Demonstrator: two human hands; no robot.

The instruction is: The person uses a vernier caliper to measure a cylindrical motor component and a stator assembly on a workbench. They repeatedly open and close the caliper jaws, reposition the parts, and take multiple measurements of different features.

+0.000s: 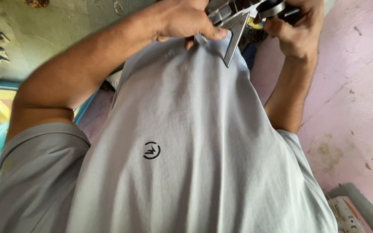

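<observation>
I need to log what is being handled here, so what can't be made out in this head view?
- Metal tool: top cut off by the frame edge, middle covered by both hands; kind unclear.
- Left hand and right hand: fingers partly out of frame.
- Workspace below: hidden by the grey shirt.

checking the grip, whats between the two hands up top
In the head view, a grey metal tool with a pointed flat blade spans the gap between the left hand and the right hand; both grip it.
</observation>
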